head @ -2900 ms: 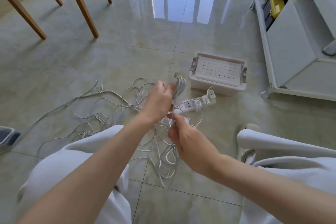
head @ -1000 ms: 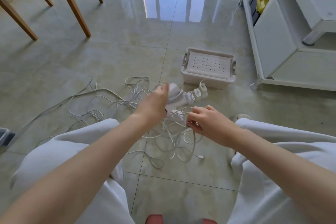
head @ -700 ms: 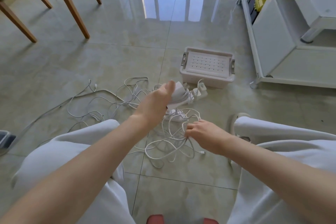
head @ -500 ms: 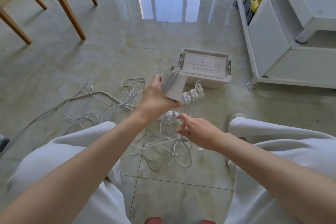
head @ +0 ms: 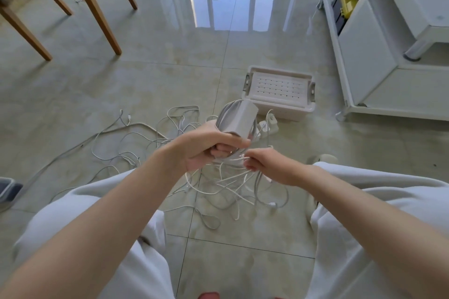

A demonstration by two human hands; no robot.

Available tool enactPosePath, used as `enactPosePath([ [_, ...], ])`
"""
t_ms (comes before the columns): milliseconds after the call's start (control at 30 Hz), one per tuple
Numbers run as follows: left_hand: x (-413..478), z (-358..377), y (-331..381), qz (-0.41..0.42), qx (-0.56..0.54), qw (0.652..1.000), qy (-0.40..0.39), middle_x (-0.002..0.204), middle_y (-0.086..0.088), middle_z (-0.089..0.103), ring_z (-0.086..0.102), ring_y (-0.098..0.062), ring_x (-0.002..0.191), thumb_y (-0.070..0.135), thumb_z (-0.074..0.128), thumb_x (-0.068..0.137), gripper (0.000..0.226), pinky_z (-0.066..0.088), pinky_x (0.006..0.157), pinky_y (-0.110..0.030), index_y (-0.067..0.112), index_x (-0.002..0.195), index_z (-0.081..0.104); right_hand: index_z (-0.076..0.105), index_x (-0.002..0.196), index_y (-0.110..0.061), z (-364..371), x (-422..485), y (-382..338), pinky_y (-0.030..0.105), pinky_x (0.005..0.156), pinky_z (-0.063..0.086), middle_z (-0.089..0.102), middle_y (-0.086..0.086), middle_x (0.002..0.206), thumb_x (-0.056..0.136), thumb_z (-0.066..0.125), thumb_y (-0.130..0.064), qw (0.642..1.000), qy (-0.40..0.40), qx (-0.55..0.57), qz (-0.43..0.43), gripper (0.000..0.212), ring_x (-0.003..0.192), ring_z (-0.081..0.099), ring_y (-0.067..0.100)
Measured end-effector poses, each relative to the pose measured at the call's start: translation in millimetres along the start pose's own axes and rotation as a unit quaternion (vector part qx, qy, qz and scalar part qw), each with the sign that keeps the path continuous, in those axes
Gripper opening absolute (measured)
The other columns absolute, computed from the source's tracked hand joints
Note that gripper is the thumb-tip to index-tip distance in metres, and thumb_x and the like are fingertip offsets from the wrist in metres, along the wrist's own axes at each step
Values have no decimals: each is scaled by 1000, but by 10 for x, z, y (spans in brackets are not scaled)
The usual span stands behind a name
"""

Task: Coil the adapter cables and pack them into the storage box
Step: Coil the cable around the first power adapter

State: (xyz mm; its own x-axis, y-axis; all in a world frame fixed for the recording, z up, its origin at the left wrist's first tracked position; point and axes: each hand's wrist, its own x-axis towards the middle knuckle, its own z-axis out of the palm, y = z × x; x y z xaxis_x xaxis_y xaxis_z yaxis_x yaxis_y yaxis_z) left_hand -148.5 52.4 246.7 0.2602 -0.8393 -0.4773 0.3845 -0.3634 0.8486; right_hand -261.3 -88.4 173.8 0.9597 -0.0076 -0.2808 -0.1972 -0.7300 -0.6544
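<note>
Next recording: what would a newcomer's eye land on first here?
At the centre, the left hand grips a pale block-shaped adapter with grey cable looped round it, while the right hand pinches a thin white strand. Below them a tangle of thin white cables sprawls over the tiled floor, and a white slotted plastic storage box sits just beyond.
</note>
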Motion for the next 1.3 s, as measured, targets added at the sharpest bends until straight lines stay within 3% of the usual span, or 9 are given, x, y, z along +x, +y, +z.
enactPosePath([
  [133,-68,-17,41,-7,83,996,-35,67,-8,44,29,-13,51,-4,71,63,20,29,37,-14,11,75,63,58,92,2,-164,63,18,30,75,44,63,8,92,97,41,-10,999,27,-30,3,21,82,57,20],
  [300,-68,-44,82,-28,186,982,-10,86,-6,53,48,-14,68,-3,79,60,57,38,44,-18,11,110,54,46,89,-9,-292,75,-48,29,65,34,49,2,84,99,33,-19,981,104,-164,-11,20,76,46,23],
  [500,10,-91,15,40,455,883,109,91,3,52,55,-18,82,12,85,60,63,49,61,-30,23,106,42,54,93,-6,-356,122,-45,27,69,30,60,11,92,99,37,-25,959,178,-218,-29,27,81,53,28],
  [733,13,-111,-15,67,509,849,126,99,8,61,60,-13,85,50,77,63,64,48,71,-32,31,111,40,58,97,-10,-363,141,-64,31,84,34,56,6,100,98,38,-26,954,184,-236,21,25,94,53,26],
  [867,63,-149,-72,77,638,739,201,107,7,56,58,-21,89,51,70,71,64,34,68,-28,27,123,43,58,98,-12,-308,100,-203,27,83,31,56,5,99,85,48,-8,964,183,-191,-10,17,95,51,23],
  [933,70,-140,-92,76,658,722,199,101,9,51,57,-22,89,52,67,72,57,33,69,-27,30,121,48,58,96,-11,-279,52,-216,30,85,33,55,6,98,74,50,3,964,178,-196,-26,27,95,50,25],
  [1067,33,-89,-109,50,573,810,114,80,14,53,54,-13,79,51,74,66,31,41,67,-29,38,83,52,56,78,-9,-205,-51,-176,42,85,44,58,10,83,58,43,15,965,179,-178,-78,34,86,50,32],
  [1167,-14,-77,-82,34,452,889,57,76,12,60,56,-8,70,39,81,65,28,43,66,-26,33,78,58,56,70,-7,-145,-89,-123,39,84,44,56,13,81,60,29,6,960,242,-109,-84,31,84,50,34],
  [1300,-45,-4,-58,31,368,929,14,67,15,58,53,-1,58,28,82,69,25,39,53,-13,26,83,62,55,98,-4,-167,-153,11,26,86,33,47,13,105,71,51,8,948,314,-24,45,30,102,42,29],
])
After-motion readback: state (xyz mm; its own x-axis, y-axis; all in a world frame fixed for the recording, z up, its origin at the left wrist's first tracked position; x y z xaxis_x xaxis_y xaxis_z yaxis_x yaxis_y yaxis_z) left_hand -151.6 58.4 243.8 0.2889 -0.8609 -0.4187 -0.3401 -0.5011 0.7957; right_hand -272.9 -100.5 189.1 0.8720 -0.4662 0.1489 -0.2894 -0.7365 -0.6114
